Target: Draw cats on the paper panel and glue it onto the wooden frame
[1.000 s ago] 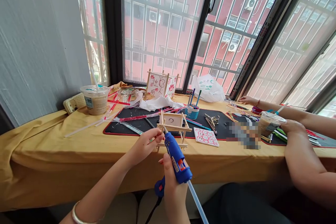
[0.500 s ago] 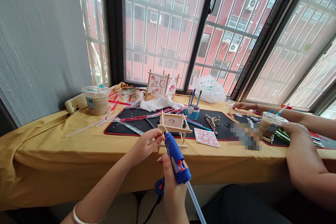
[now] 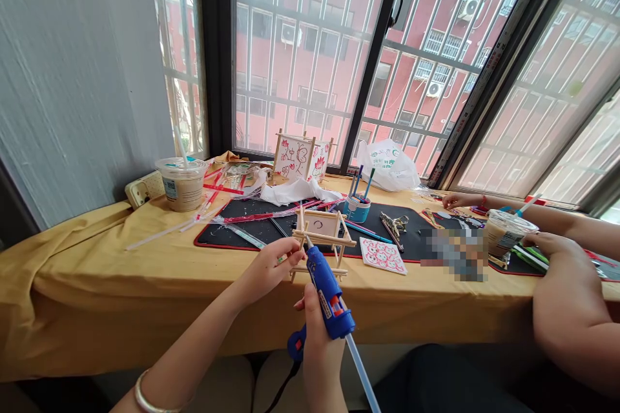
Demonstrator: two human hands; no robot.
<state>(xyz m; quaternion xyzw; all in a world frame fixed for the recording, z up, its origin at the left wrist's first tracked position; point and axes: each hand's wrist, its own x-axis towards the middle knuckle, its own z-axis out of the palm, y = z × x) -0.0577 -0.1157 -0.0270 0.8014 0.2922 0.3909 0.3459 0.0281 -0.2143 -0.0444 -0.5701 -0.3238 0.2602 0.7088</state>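
My right hand (image 3: 320, 329) is wrapped round a blue hot glue gun (image 3: 325, 284), tilted up and away from me. A long translucent glue stick (image 3: 361, 364) sticks out of its back end. The gun's nozzle is at the upper left corner of a small frame of wooden sticks (image 3: 334, 241); whether it touches the wood, I cannot tell. My left hand (image 3: 272, 266) pinches the frame's left side, its fingertips close to the nozzle. A pale panel (image 3: 318, 224) with a dark curved mark shows inside the frame. To the right lies a white card with red drawing (image 3: 383, 256).
A finished-looking paper lantern (image 3: 293, 158) stands by the window. Around are a drink cup (image 3: 182, 187), a pen pot (image 3: 357, 210), a plastic bag (image 3: 389, 164) and a black mat (image 3: 411, 242). At right another person's arms (image 3: 564, 271) rest near a second cup (image 3: 507, 235).
The view has shifted slightly, so the surroundings appear a little further right. Both hands keep their grips, and the glue gun's nozzle stays by the same corner of the frame.
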